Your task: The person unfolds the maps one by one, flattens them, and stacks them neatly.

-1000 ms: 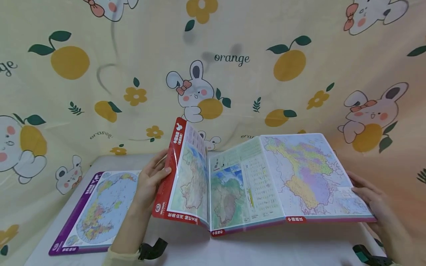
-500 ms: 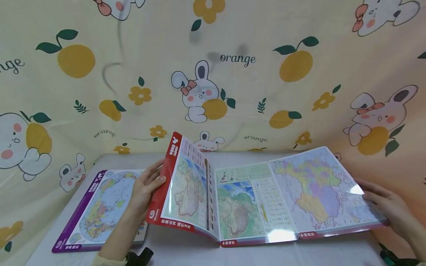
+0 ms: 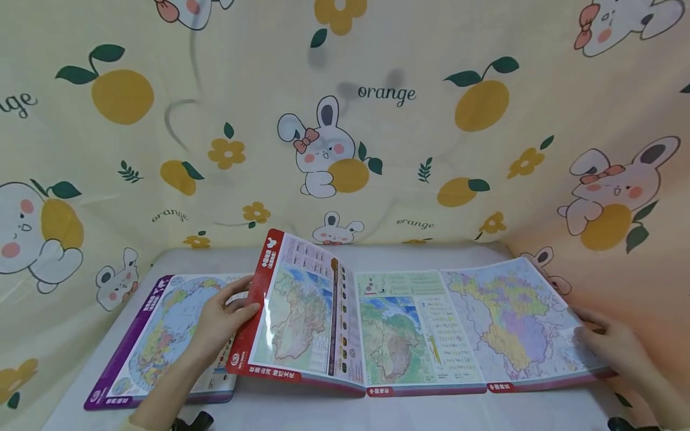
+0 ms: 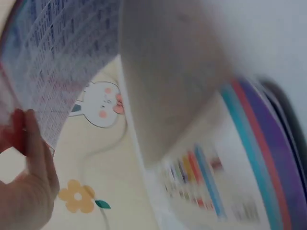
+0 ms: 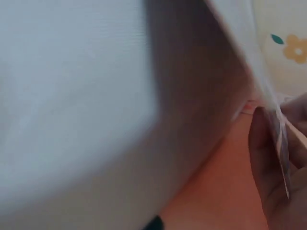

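Observation:
An unfolded map [image 3: 396, 335] with several glossy panels and a red border stretches between both hands in the head view. My left hand [image 3: 218, 323] pinches its red left edge, thumb in front; that panel is tilted up. The far right edge is gripped by my right hand [image 3: 620, 347], thumb on the printed face. The right wrist view has the thin panel edge [image 5: 283, 148] between thumb and fingers of the right hand [image 5: 292, 167]. In the left wrist view, the left hand [image 4: 31, 187] holds the panel by its edge.
A second map [image 3: 162, 341] with a purple border lies flat on the white table [image 3: 409, 413], partly behind the left forearm. A patterned cloth [image 3: 399, 137] with rabbits and oranges hangs behind the table and along its sides.
Both hands have lowered the map toward the table. Its panels have spread wider and flatter, the left hand moving left and the right hand right.

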Demonstrator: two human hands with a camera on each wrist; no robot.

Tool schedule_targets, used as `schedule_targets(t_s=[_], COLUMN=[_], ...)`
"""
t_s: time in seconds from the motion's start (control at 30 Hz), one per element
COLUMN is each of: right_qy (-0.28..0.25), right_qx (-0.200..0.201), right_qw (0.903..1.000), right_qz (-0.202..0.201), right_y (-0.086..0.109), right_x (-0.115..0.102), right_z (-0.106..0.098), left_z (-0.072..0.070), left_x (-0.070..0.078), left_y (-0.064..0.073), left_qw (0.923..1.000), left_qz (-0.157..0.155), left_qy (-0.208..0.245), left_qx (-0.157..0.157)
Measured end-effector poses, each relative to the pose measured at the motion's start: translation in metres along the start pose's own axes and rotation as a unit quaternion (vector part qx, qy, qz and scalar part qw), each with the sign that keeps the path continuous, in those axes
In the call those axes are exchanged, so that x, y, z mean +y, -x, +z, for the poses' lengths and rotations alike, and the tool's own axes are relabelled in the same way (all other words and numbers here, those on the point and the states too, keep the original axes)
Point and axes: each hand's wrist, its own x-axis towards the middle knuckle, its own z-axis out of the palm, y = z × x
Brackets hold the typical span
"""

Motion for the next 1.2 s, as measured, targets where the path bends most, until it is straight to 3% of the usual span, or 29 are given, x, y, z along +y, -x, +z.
schedule_targets(t_s=[0.1, 0.17, 0.27, 0.4, 0.5, 0.6, 0.87, 1.0, 1.1, 1.2], right_qy=[0.020, 0.029, 0.066, 0.116, 0.118, 0.118, 0.114, 0.118, 0.133, 0.147], right_qx=[-0.021, -0.029, -0.022, -0.010, -0.019, -0.021, -0.014, 0.006, 0.027, 0.047], right_qw=[0.9996, 0.9991, 0.9972, 0.9919, 0.9904, 0.9894, 0.9918, 0.9898, 0.9850, 0.9782], right_qz=[-0.001, -0.005, -0.027, -0.051, -0.069, -0.082, -0.056, -0.080, -0.106, -0.138], right_y=[0.002, 0.003, 0.001, -0.001, -0.001, 0.000, 0.005, 0.007, 0.010, 0.016], right_x=[-0.001, -0.001, 0.001, 0.005, 0.007, 0.008, 0.003, -0.001, -0.003, -0.011], right_z=[0.006, 0.012, 0.022, 0.032, 0.036, 0.039, 0.045, 0.046, 0.048, 0.054], left_z=[-0.003, -0.003, -0.003, 0.000, 0.002, 0.003, 0.001, 0.001, 0.001, 0.004], left_x=[-0.006, -0.010, -0.017, -0.024, -0.028, -0.032, -0.044, -0.046, -0.041, -0.034], left_y=[0.001, 0.002, 0.004, 0.006, 0.006, 0.005, 0.004, 0.005, 0.009, 0.014], left_qw=[0.9962, 0.9883, 0.9714, 0.9434, 0.9215, 0.9084, 0.8963, 0.8957, 0.8951, 0.8929], left_qz=[0.007, 0.017, 0.030, 0.039, 0.040, 0.031, 0.018, 0.023, 0.043, 0.091], left_qy=[-0.087, -0.152, -0.235, -0.327, -0.384, -0.414, -0.438, -0.438, -0.437, -0.433], left_qx=[-0.001, -0.008, -0.021, -0.036, -0.041, -0.048, -0.068, -0.073, -0.076, -0.083])
